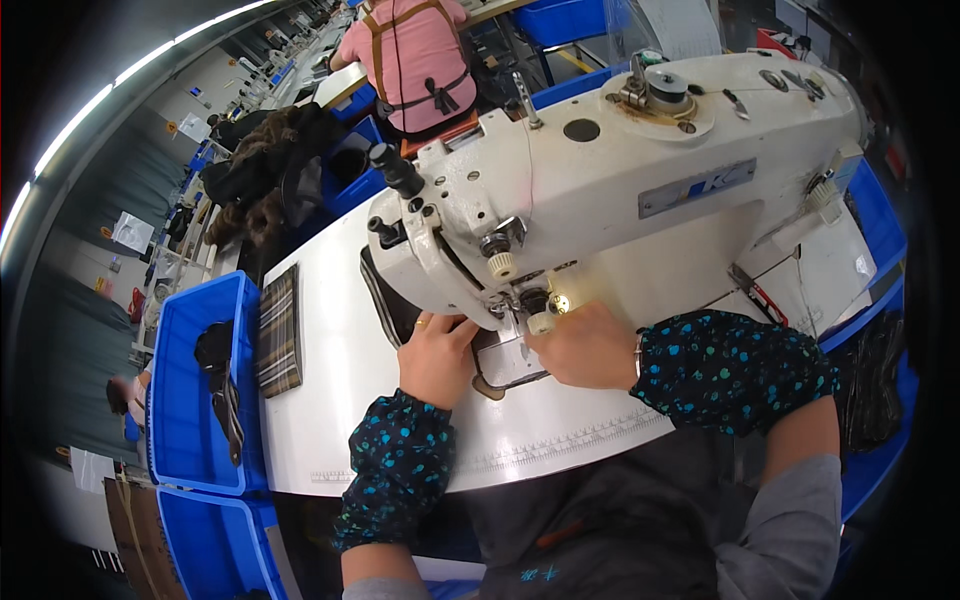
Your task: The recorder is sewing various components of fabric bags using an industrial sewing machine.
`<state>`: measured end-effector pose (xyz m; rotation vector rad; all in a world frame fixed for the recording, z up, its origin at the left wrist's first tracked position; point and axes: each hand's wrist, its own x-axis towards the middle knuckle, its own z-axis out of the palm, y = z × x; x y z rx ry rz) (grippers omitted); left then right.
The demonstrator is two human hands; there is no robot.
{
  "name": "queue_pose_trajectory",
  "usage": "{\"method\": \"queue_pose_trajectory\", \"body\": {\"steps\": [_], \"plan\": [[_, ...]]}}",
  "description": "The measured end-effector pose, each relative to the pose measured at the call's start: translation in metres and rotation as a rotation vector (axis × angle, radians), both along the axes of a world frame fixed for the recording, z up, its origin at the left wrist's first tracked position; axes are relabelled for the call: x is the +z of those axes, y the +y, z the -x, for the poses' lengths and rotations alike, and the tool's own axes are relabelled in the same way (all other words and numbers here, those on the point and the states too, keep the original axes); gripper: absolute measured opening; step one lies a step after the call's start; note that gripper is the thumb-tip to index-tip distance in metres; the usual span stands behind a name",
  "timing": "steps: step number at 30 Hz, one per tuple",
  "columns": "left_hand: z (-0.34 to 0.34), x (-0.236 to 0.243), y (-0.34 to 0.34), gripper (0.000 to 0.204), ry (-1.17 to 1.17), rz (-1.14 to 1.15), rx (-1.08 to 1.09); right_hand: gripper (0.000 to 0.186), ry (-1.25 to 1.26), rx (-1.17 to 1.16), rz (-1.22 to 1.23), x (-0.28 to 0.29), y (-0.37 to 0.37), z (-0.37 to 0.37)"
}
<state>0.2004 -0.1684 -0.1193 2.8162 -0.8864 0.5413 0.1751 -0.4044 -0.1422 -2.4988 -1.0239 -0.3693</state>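
Observation:
A white sewing machine [620,185] stands across the table in front of me. My left hand [436,358] is left of its needle area [514,305], fingers bent and closed at the edge of a dark fabric piece [392,295] with a pale border. Part of that fabric is hidden behind the machine head. On the right of the needle, my right hand [588,346] is closed, fingertips drawn together beside a small pale round knob [541,323]. What those fingertips hold, if anything, is hidden. A small lit lamp [560,303] shines just above them.
A folded plaid fabric stack [281,332] lies on the white tabletop [335,420] at left. Beside it stands a blue bin [200,470] with dark pieces. Red-handled snips [760,295] lie under the machine arm at right. A person in pink [420,65] sits beyond.

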Motion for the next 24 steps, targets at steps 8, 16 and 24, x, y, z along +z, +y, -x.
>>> {"method": "queue_pose_trajectory", "body": {"steps": [8,16,24], "plan": [[0.113,0.004,-0.036,0.037,0.054,0.148,0.068,0.031,0.820,-0.054,-0.648,0.016,0.009,0.043],[0.111,0.013,-0.024,0.042,-0.113,0.155,0.062,0.019,0.884,-0.140,-0.697,0.011,-0.024,0.088],[0.077,0.003,-0.034,0.053,0.103,-0.017,0.147,0.014,0.845,-0.237,-0.700,0.014,-0.056,0.108]]}}
